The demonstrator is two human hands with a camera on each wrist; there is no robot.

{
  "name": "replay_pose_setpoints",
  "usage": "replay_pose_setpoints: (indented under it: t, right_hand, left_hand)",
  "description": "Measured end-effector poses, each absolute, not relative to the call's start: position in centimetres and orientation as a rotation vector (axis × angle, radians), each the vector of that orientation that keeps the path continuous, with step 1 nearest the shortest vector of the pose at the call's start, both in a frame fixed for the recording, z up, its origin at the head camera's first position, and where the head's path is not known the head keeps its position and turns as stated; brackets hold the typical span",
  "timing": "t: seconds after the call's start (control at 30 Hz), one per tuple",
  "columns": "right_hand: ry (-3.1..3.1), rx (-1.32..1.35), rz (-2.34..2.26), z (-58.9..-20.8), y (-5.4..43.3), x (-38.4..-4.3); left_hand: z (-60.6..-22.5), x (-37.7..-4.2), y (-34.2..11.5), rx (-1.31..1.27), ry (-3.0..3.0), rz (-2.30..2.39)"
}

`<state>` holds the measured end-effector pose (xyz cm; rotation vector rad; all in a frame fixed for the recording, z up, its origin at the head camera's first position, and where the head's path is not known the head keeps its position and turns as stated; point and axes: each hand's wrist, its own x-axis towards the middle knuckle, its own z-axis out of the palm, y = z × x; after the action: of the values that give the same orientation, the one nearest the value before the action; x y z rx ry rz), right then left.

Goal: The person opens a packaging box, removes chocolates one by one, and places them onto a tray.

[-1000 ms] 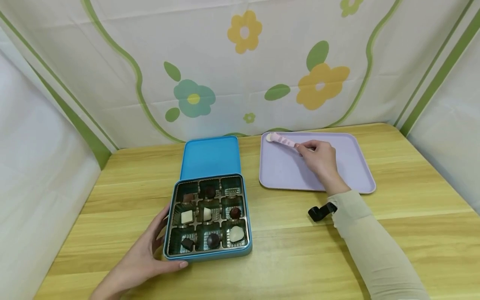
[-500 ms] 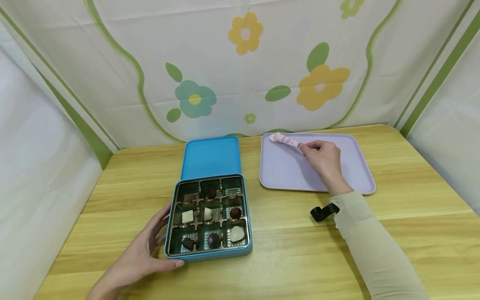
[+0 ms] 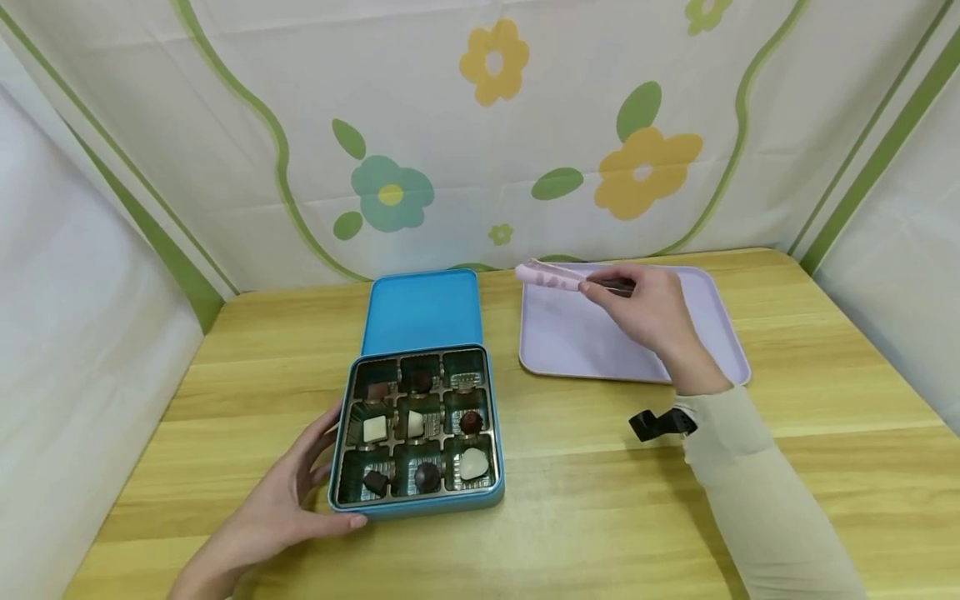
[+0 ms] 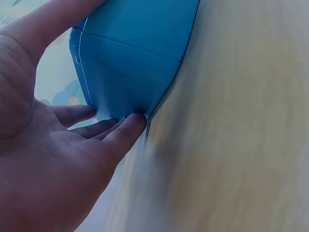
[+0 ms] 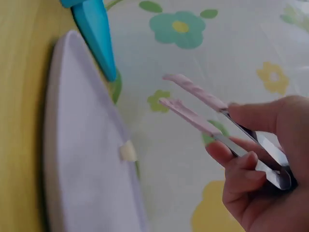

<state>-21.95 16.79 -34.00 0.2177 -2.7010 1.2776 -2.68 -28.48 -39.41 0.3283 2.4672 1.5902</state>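
Note:
At the left, my left hand [image 3: 281, 504] holds a corner of the blue tin box [image 3: 480, 500], thumb along the front and fingers on the left side; in the left wrist view the fingertips press the box wall [image 4: 125, 72]. Dark, brown and white chocolates [image 3: 375, 429] sit in its divided insert; the back right compartment holds none. Over the lilac tray [image 3: 577, 350], my right hand [image 3: 648, 308] holds pink-tipped metal tongs [image 3: 551, 275]. The tong tips stand apart with nothing between them in the right wrist view. A small cream-white chocolate [image 5: 128, 152] lies at the tray's edge there.
The blue lid [image 3: 423, 312] lies flat behind the box. A wooden table [image 3: 562, 517] carries everything, with a flowered cloth [image 3: 300, 83] hanging along its back edge. A black strap mount [image 3: 660, 425] is on my right wrist.
The tongs have lifted off the white chocolate at the tray's back left corner and spread apart; my right hand has risen slightly. My left hand stays on the box.

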Motion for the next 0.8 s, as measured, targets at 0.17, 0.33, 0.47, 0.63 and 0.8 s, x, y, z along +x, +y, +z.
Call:
replay_pose_setpoints:
  t: [0.17,0.33,0.47,0.63,0.8]
  right_hand:
    - [-2.678,0.666,1.244,-32.1,15.7,-20.2]
    - [-2.637,1.189,1.147,-30.7,14.6,-18.3]
    - [-2.629,1.380,1.024,-30.0,13.3,-17.0]
    - [-2.745,1.404,0.856,-29.5,11.0,-15.8]
    - [-2.890,1.371,0.617,-28.7,8.4,-14.9]
  left_hand:
    - [-39.2,-2.7,-28.5,0.307,2.453,1.596]
    - [-39.3,-2.7,-28.4,0.294,2.450,1.594]
    - [-39.3,-2.9,-28.5,0.302,2.461,1.590]
    - [-39.2,-2.9,-28.6,0.286,2.466,1.566]
    - [-39.3,-2.8,-28.4,0.274,2.437,1.566]
